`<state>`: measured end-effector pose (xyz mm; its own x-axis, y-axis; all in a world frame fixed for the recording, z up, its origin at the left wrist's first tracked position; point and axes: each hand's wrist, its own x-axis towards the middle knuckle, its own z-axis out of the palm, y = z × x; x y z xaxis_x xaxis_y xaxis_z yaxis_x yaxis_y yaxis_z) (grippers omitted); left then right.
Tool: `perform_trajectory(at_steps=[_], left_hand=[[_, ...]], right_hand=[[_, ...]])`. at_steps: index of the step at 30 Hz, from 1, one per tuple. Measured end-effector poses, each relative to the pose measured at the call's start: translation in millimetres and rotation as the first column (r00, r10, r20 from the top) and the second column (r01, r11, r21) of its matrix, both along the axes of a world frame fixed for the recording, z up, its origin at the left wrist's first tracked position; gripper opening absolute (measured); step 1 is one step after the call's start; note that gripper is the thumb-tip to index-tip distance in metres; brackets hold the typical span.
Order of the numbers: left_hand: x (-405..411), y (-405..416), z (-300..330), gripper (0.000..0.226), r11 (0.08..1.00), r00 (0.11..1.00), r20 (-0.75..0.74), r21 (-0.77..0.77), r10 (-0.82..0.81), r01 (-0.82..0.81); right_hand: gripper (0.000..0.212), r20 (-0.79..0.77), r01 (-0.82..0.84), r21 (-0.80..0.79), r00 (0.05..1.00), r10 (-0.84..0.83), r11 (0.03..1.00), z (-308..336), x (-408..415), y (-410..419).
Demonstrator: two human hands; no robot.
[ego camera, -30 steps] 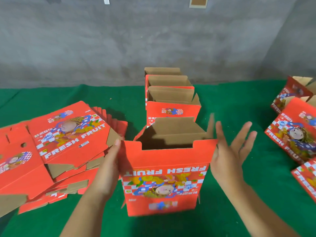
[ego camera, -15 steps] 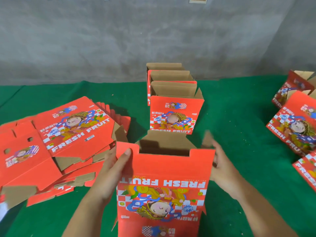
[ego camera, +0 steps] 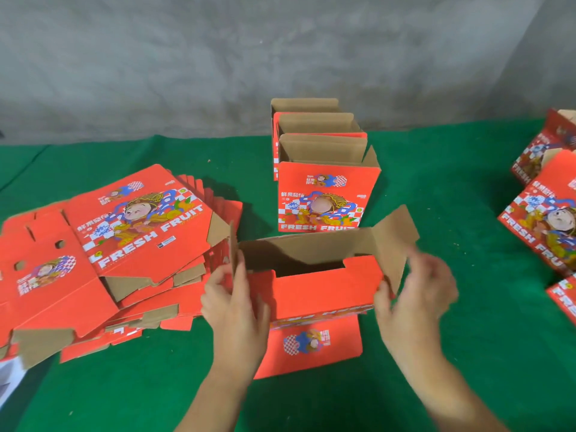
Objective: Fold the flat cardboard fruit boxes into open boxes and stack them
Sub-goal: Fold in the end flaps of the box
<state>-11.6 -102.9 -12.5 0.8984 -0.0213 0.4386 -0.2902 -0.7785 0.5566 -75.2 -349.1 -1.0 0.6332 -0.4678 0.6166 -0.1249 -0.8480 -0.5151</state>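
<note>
Green cloth [ego camera: 452,194]: half-folded box [ego camera: 314,291] between left hand [ego camera: 237,304], right hand [ego camera: 414,294], both gripping flaps.

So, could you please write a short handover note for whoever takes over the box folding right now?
Left hand grips the left end flap of the half-formed box; right hand holds its right flap, though it is blurred.
The box sits open on the green table, flaps not yet tucked.
Done: a row of folded boxes behind it, more folded boxes at right.
Left: finish this box, add it to the row, then work through the flat stack at left.
</note>
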Motion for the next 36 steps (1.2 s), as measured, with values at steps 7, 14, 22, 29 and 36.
perform_trajectory(at_steps=[7,14,22,29,36], left_hand=[[-9.7,-3.5,-11.8,0.027,0.979,0.975,0.114,-0.044,-0.192,0.198],[-22.9,10.4,-18.1,0.026,0.868,0.877,0.099,-0.123,-0.471,0.48],[19.9,-14.0,11.6,0.06,0.979,0.978,-0.159,0.128,-0.136,0.157],[32.1,-27.6,3.0,0.066,0.893,0.987,-0.126,0.426,-0.1,0.145],[44.3,-31.1,10.0,0.085,0.915,0.993,-0.108,0.396,-0.038,0.079]], right_hand=[[0.094,-0.492,-0.407,0.033,0.789,0.369,0.913,1.5,39.6,42.2],[0.104,-0.574,-0.312,0.03,0.772,0.272,0.95,2.4,57.0,40.5],[0.072,-0.421,-0.402,0.048,0.822,0.383,0.914,10.9,27.0,53.0],[0.096,-0.08,0.043,0.166,0.996,-0.03,0.985,0.9,-6.9,10.3],[0.067,-0.186,-0.233,0.214,0.944,0.274,0.949,-47.9,-19.8,1.9]])
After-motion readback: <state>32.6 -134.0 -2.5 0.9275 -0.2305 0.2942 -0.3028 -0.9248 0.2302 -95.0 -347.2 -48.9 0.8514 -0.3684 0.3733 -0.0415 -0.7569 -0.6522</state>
